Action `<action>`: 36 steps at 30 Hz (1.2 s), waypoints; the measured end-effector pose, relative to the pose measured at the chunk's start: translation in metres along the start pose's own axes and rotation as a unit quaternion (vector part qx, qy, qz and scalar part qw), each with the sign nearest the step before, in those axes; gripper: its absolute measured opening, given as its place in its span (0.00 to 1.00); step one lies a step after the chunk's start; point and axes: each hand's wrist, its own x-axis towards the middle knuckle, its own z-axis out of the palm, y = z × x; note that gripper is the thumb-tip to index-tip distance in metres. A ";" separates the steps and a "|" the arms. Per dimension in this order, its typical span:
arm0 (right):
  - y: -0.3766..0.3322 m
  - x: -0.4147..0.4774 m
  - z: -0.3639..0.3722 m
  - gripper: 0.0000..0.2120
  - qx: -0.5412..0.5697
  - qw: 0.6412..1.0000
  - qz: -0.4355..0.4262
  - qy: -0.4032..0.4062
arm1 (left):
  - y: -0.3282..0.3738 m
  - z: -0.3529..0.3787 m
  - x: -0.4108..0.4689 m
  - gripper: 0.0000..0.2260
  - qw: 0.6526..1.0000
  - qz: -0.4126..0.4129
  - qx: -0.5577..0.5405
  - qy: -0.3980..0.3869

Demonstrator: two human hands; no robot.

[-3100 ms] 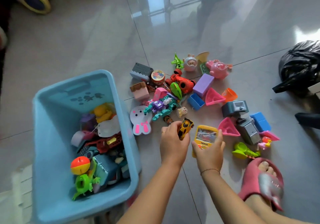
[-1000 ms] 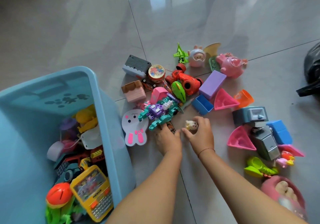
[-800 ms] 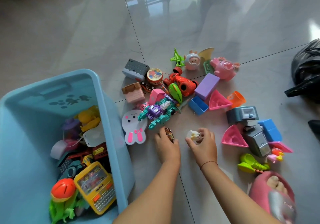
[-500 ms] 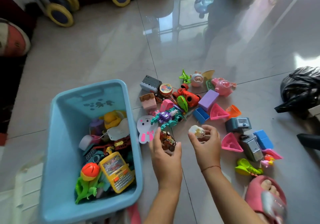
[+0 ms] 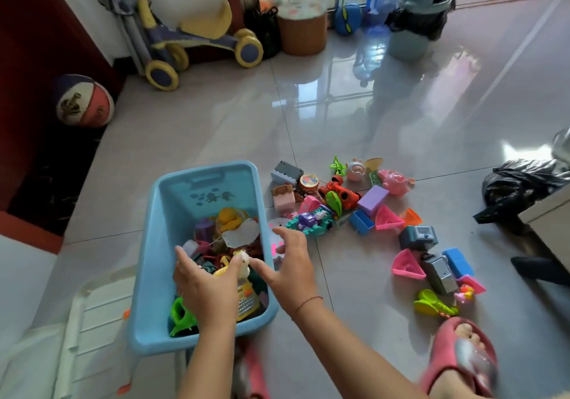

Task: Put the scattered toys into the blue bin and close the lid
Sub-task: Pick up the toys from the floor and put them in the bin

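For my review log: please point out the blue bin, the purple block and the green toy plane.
blue bin (image 5: 159, 244): head view, left wall.
purple block (image 5: 372, 198): head view, top face.
green toy plane (image 5: 337, 164): head view, body.

Both bare forearms reach forward and to the left from the lower edge of the view, roughly parallel. The left hand (image 5: 206, 287) is seen from the back, fingers spread and loosely extended, thumb out to the right, gripping nothing. The right hand (image 5: 290, 264) sits just beside it, fingers splayed and slightly curled, palm turned leftward, with a thin red string around the wrist.
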 end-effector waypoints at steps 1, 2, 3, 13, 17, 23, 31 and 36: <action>0.013 -0.003 -0.010 0.29 -0.012 1.000 0.017 0.023 | 0.006 0.006 -0.009 0.45 0.999 0.028 -0.007 -0.014; 0.029 -0.006 -0.023 0.29 -0.026 0.998 0.039 0.048 | 0.012 0.014 -0.019 0.45 0.998 0.057 -0.012 -0.030; 0.049 -0.010 -0.038 0.29 -0.043 0.994 0.066 0.076 | 0.020 0.025 -0.032 0.44 0.995 0.084 -0.016 -0.049; 0.212 -0.054 -0.177 0.35 -0.144 0.867 0.406 0.252 | 0.055 0.173 -0.139 0.37 0.869 0.254 0.149 -0.397; 0.249 -0.056 -0.173 0.36 -0.145 0.860 0.433 0.227 | 0.057 0.224 -0.146 0.31 0.798 0.304 0.222 -0.472; 0.274 -0.049 -0.166 0.35 -0.170 0.857 0.432 0.223 | 0.062 0.282 -0.146 0.29 0.725 0.342 0.283 -0.526; 0.281 -0.043 -0.161 0.28 -0.210 0.854 0.426 0.212 | 0.051 0.323 -0.147 0.21 0.697 0.326 0.293 -0.566; 0.285 -0.038 -0.163 0.27 -0.180 0.862 0.419 0.221 | 0.030 0.330 -0.141 0.12 0.707 0.316 0.335 -0.536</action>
